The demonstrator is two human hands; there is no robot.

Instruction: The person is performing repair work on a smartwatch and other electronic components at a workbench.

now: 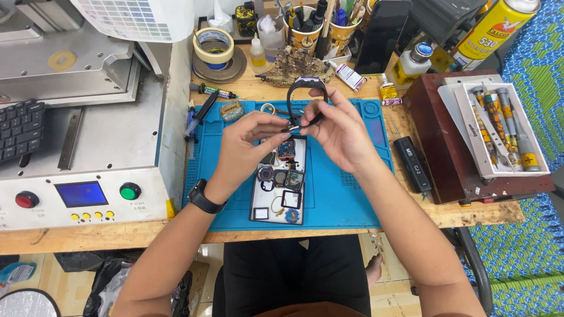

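One dark watch strap (306, 88) loops up between two hands; one white parts tray (257, 202) lies on one blue work mat (341, 194), with two tape rolls (214, 50) far left; the left hand (249, 141) is curled nearly closed, fingertips pinching the strap's lower end; the right hand (338, 129) is likewise curled, pinching the same end from the right; the strap sits just above and between both hands, over the mat's far edge.
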